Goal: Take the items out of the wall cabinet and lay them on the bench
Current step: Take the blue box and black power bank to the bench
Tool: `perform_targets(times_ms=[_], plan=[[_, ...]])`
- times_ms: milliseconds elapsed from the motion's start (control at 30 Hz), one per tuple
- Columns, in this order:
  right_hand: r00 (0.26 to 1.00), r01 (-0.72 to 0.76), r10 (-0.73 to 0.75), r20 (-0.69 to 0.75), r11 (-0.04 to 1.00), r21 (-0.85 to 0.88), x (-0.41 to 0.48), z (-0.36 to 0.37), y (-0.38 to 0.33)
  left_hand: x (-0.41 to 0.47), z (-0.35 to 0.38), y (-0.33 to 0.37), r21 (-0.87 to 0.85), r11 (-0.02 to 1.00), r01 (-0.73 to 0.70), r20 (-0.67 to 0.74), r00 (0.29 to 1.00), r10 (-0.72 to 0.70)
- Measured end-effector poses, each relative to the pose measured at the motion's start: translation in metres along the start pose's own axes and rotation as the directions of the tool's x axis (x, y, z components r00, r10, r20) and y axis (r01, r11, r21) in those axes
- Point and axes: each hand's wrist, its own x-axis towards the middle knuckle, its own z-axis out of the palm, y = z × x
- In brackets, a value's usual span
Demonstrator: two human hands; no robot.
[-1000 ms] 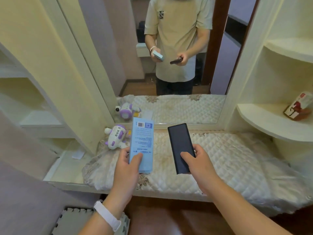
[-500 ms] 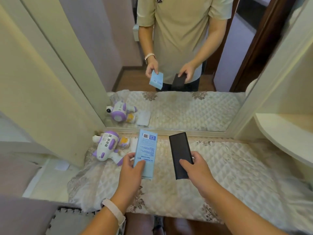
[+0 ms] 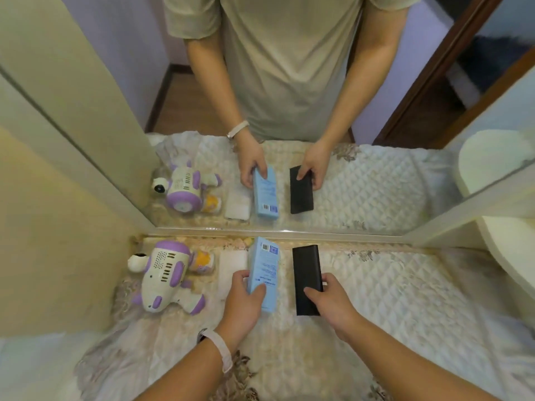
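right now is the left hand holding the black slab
No, the left hand grips the light blue box, while the right hand holds the black slab.

Left hand (image 3: 242, 296) and right hand (image 3: 333, 299) forward, each gripping.

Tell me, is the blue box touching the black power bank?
Apart. The head view shows a strip of quilted bench cover between the blue box and the black power bank along their whole length.
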Motion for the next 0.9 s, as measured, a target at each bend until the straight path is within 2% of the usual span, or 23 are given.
perform_targets(times_ms=[133,333,600,733,900], plan=[[0.999,-0.039,0.039,-0.039,0.999,-0.021,0.023,0.01,-0.002,0.023,0.011,-0.003,0.069,0.998,0.011,0.071,0.997,-0.016],[0.995,-0.075,0.068,-0.067,0.992,-0.098,0.046,0.024,0.01,0.039,0.023,-0.02,0.129,0.992,0.007,0.072,0.997,-0.016],[0.994,-0.014,-0.019,-0.108,0.956,-0.294,0.044,0.02,0.015,0.026,0.021,-0.018,0.24,0.97,-0.04,0.102,0.995,0.016],[0.991,0.057,-0.106,-0.086,0.893,-0.447,0.038,0.006,0.012,0.016,0.018,-0.015,0.312,0.947,-0.08,0.108,0.993,0.048],[0.987,0.122,-0.157,-0.025,0.848,-0.516,0.028,-0.01,0.01,-0.007,0.015,-0.003,0.415,0.906,-0.084,0.057,0.996,0.067]])
